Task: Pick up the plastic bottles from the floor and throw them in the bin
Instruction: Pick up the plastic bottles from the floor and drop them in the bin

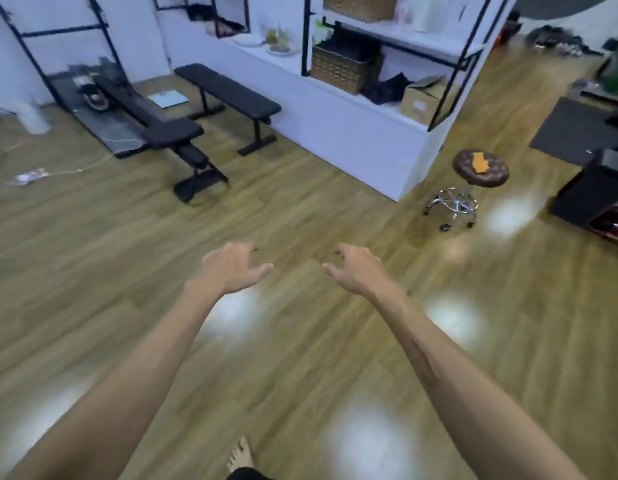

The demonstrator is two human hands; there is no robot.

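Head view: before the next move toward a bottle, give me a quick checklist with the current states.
1. Left hand free: ok, fingers loosely curled, holding nothing.
2. Right hand free: ok, holding nothing.
3. Bottle located: cannot tell; a blurred crumpled item lies far left on the floor.
4. Bin located: not ok, none in view.
5. Path ahead: ok, bare floor; bench and stool stand off to the sides.

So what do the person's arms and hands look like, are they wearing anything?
No sleeves, gloves, rings or watch show: both arms are bare up to the picture's edge. The left hand and right hand are bare too. A long thin reddish mark runs along the right forearm.
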